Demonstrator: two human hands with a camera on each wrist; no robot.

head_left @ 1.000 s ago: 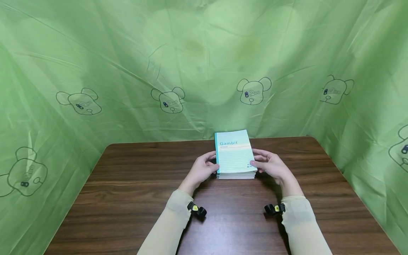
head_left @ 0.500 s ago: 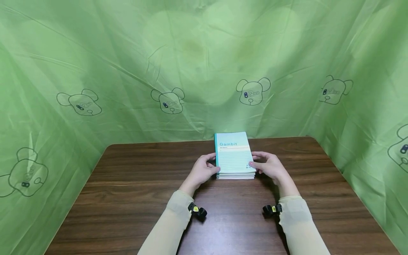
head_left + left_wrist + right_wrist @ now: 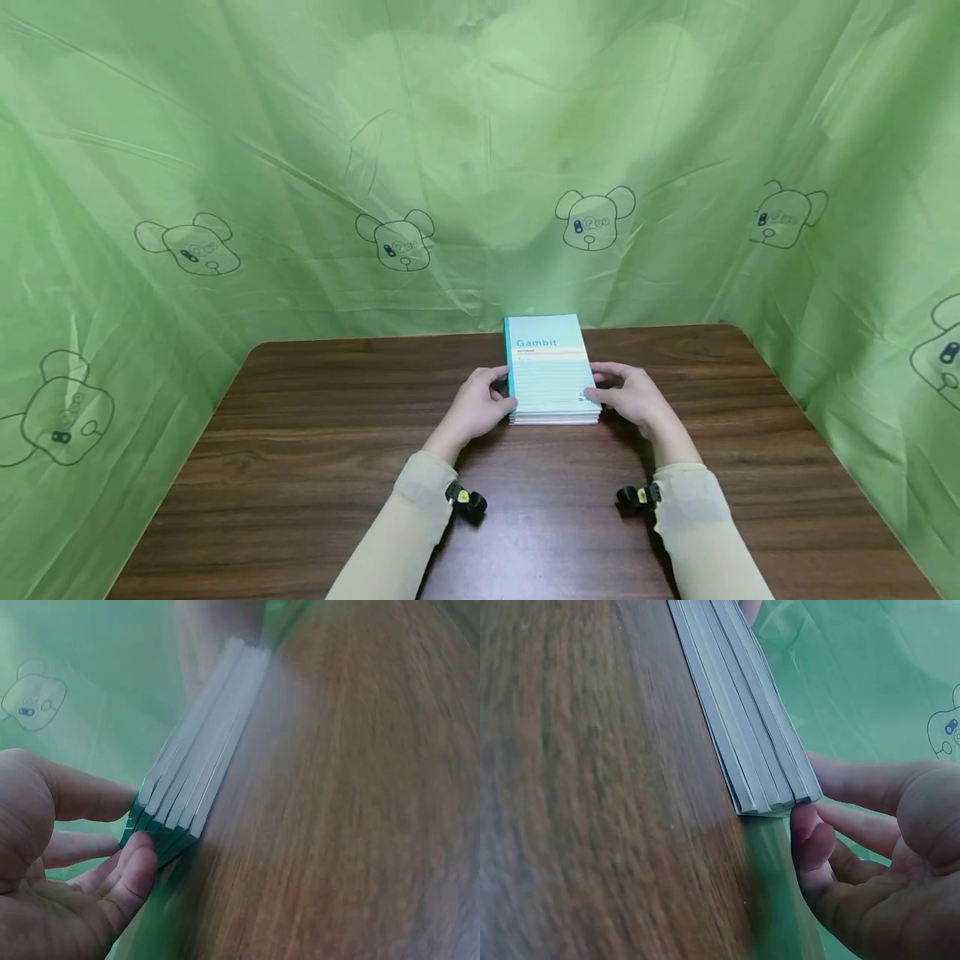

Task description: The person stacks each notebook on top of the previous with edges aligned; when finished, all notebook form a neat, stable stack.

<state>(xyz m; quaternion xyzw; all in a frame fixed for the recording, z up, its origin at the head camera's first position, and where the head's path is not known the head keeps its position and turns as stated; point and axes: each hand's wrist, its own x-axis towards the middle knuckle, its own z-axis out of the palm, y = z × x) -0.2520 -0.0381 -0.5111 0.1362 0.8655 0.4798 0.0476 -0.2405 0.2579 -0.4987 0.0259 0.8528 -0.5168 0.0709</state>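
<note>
A stack of several light blue notebooks (image 3: 551, 367), the top one lettered "Gambit", lies near the far edge of the table. Along its spine side, my left hand (image 3: 480, 404) holds it with curved fingers, the thumb at the near corner. On the opposite side my right hand (image 3: 633, 396) grips the stack, its thumb at the near right corner. The left wrist view shows the teal spines and white page edges (image 3: 195, 750) under my left hand (image 3: 67, 855). Pale page edges (image 3: 742, 712) run up to my right hand (image 3: 885, 840) in the right wrist view.
A brown wood-grain table (image 3: 315, 467) spreads under both arms. Green fabric (image 3: 480, 150) printed with bear heads hangs behind it and at both sides. Small black cameras (image 3: 467, 502) are strapped at both wrists.
The top notebook's near edge has settled flatter onto the stack, and its sides line up better with those below. My right hand has shifted slightly left and nearer; my left stays almost in place.
</note>
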